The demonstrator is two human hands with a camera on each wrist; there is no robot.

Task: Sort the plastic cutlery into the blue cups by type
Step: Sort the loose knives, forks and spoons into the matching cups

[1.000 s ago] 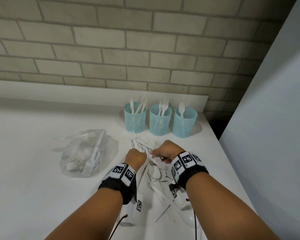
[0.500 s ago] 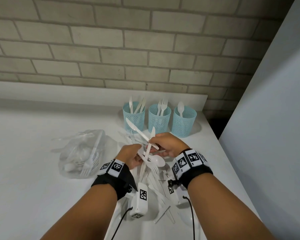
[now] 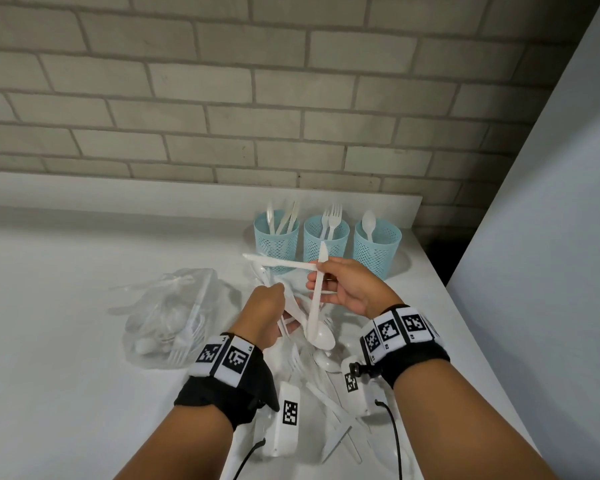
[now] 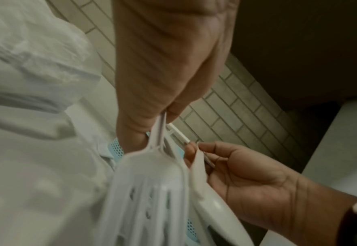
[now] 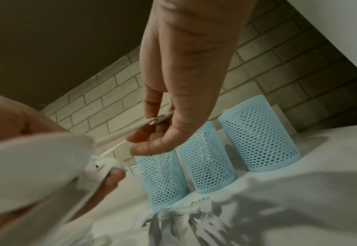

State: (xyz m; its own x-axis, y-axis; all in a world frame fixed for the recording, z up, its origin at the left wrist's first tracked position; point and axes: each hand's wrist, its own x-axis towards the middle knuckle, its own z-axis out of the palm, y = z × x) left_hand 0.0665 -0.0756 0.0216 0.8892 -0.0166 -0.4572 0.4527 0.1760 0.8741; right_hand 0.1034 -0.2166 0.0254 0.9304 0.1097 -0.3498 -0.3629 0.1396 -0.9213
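Three blue mesh cups stand in a row at the back: the left cup (image 3: 277, 240) holds knives, the middle cup (image 3: 325, 239) forks, the right cup (image 3: 377, 245) a spoon. My right hand (image 3: 321, 275) is raised in front of them and pinches a white knife (image 3: 278, 263) lying level and a white spoon (image 3: 317, 317) hanging bowl down. My left hand (image 3: 274, 301) grips a bunch of white cutlery (image 4: 150, 188) that includes a fork, just left of the right hand. In the right wrist view, the cups (image 5: 207, 163) are close behind the fingers (image 5: 152, 99).
A pile of loose white cutlery (image 3: 329, 400) lies on the white counter (image 3: 66, 375) under my wrists. A clear plastic bag (image 3: 174, 317) with more cutlery sits to the left. A brick wall backs the counter, and a grey panel rises at the right past the counter edge.
Both hands have lifted off the pile with cutlery in them. The right hand has risen toward the cups with the knife and spoon; the left stays lower beside it.
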